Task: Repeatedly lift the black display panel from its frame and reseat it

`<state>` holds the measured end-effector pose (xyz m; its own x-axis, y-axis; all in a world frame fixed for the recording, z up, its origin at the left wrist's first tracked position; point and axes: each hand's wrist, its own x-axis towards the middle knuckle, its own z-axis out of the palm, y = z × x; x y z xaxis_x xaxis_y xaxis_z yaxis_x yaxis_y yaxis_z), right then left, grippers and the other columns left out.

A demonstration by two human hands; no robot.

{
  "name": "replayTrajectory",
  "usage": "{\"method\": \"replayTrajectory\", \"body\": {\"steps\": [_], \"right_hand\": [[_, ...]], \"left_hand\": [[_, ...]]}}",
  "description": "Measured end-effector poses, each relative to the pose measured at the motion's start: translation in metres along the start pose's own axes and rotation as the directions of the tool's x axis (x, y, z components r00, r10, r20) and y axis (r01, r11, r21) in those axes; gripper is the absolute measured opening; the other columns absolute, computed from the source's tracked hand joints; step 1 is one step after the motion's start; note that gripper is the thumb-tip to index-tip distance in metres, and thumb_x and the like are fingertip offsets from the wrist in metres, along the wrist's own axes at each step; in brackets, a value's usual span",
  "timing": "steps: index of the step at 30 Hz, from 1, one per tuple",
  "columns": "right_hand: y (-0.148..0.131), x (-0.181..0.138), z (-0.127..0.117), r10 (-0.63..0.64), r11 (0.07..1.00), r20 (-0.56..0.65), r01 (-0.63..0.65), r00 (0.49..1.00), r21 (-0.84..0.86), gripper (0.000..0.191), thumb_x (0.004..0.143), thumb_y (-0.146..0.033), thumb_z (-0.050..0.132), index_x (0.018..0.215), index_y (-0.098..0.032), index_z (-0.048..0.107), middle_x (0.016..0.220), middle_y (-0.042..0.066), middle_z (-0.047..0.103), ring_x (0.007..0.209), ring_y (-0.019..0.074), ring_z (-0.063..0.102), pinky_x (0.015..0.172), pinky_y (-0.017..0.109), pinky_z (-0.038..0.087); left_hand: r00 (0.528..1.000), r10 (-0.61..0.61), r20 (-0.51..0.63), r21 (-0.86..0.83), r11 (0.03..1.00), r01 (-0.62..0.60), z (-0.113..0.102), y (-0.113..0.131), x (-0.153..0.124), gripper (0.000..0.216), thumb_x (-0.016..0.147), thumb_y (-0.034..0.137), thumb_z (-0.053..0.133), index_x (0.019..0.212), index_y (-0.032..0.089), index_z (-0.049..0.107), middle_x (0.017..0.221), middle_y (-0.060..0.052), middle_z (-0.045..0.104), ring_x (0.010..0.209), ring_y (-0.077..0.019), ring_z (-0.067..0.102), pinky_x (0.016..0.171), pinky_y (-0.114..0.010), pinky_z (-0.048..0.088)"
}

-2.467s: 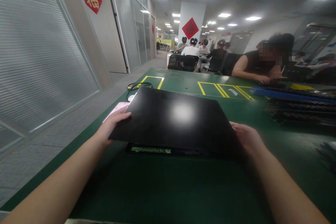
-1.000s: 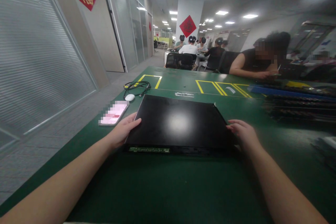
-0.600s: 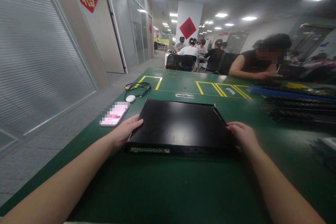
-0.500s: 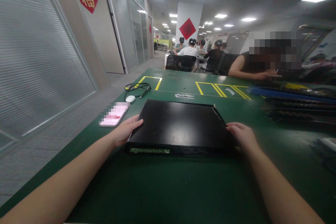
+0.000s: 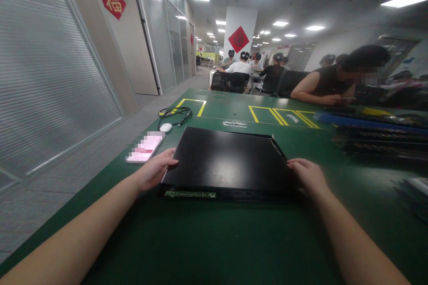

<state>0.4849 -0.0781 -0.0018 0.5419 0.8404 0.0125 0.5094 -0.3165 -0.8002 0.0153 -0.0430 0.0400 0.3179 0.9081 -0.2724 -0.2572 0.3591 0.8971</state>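
Note:
A flat black display panel (image 5: 227, 156) lies over the green table in front of me, its glossy face up. Along its near edge a narrow green circuit board (image 5: 190, 194) shows. My left hand (image 5: 157, 169) grips the panel's left edge, thumb on top and the other fingers mostly hidden beneath. On the opposite side, my right hand (image 5: 309, 176) pinches the right edge, where a thin strip (image 5: 278, 148) stands slightly off the frame. Whether the panel rests fully on the table I cannot tell.
Left of the panel lie a phone (image 5: 145, 148), a white mouse (image 5: 166, 128) and a coiled black cable (image 5: 175, 115). Yellow tape outlines (image 5: 277, 116) mark the green table (image 5: 214, 240). At right are stacked dark panels (image 5: 381, 140) and a blue strip (image 5: 351, 120); a person (image 5: 324, 82) sits behind.
My left thumb has slid slightly left and down, toward the panel's edge. The panel's near edge sits a touch lower. The person across has the head turned differently.

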Motion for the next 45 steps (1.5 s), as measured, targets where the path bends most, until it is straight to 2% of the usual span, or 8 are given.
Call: {"method": "replayTrajectory", "body": {"steps": [7,15,21,28,34,41,45], "right_hand": [[-0.005,-0.003,0.0,-0.049,0.995,-0.01,0.048,0.999,-0.09,0.031,0.071,-0.039,0.059,0.089,-0.022,0.077,0.081,0.005,0.074,0.073,0.0225,0.066,0.062,0.031,0.045],[-0.012,-0.008,0.0,-0.108,0.979,0.003,0.107,0.994,-0.174,0.03,0.073,-0.04,0.057,0.087,-0.023,0.077,0.083,0.004,0.075,0.075,0.0225,0.065,0.063,0.031,0.045],[-0.014,-0.012,0.0,-0.137,0.969,0.002,0.135,0.991,-0.207,0.028,0.074,-0.038,0.057,0.087,-0.024,0.077,0.083,0.004,0.075,0.076,0.0223,0.066,0.064,0.031,0.045],[-0.015,-0.013,0.0,-0.157,0.952,-0.004,0.15,0.988,-0.265,0.027,0.076,-0.034,0.055,0.088,-0.024,0.077,0.085,0.003,0.075,0.078,0.0215,0.066,0.067,0.031,0.044],[-0.014,-0.013,0.001,-0.194,0.945,0.001,0.188,0.981,-0.267,0.027,0.076,-0.033,0.054,0.088,-0.024,0.077,0.085,0.003,0.075,0.075,0.0207,0.066,0.065,0.031,0.044],[-0.014,-0.012,0.001,-0.202,0.936,0.007,0.195,0.979,-0.293,0.027,0.076,-0.035,0.053,0.086,-0.026,0.077,0.082,0.002,0.075,0.073,0.0211,0.065,0.062,0.031,0.045],[-0.015,-0.013,0.001,-0.194,0.933,0.018,0.191,0.981,-0.304,0.027,0.076,-0.036,0.054,0.086,-0.026,0.077,0.077,0.002,0.073,0.069,0.0204,0.064,0.058,0.03,0.043]], "left_hand": [[0.996,0.054,0.069,0.01,0.998,-0.054,-0.002,-0.003,-0.001,0.074,0.07,0.014,0.077,0.138,0.021,0.05,0.126,-0.01,0.071,0.107,-0.0285,0.071,0.088,-0.036,0.057],[0.998,0.03,0.054,0.026,0.999,-0.031,-0.002,0.0,-0.001,0.076,0.074,0.01,0.075,0.144,0.018,0.047,0.124,-0.015,0.071,0.094,-0.0275,0.075,0.072,-0.032,0.06],[0.999,0.026,0.043,0.027,0.999,-0.028,-0.001,0.0,-0.001,0.074,0.074,0.01,0.074,0.143,0.019,0.049,0.124,-0.014,0.072,0.093,-0.0269,0.075,0.073,-0.032,0.06],[0.997,0.061,-0.04,0.048,0.997,-0.059,0.005,0.0,-0.002,0.06,0.076,0.013,0.073,0.134,0.017,0.057,0.107,-0.009,0.078,0.085,-0.0227,0.076,0.065,-0.026,0.059],[0.998,0.053,-0.044,0.027,0.998,-0.052,0.003,0.0,-0.002,0.055,0.074,0.013,0.074,0.128,0.014,0.062,0.107,-0.011,0.078,0.091,-0.0236,0.075,0.068,-0.025,0.058],[0.998,0.046,-0.032,0.093,0.995,-0.042,0.001,-0.002,-0.002,0.067,0.073,0.02,0.079,0.136,0.018,0.056,0.121,-0.012,0.073,0.104,-0.027,0.072,0.077,-0.03,0.058],[0.999,0.049,-0.024,0.091,0.995,-0.046,0.002,-0.002,-0.002,0.071,0.071,0.02,0.08,0.137,0.019,0.054,0.124,-0.012,0.072,0.102,-0.0262,0.072,0.076,-0.028,0.058]]}}
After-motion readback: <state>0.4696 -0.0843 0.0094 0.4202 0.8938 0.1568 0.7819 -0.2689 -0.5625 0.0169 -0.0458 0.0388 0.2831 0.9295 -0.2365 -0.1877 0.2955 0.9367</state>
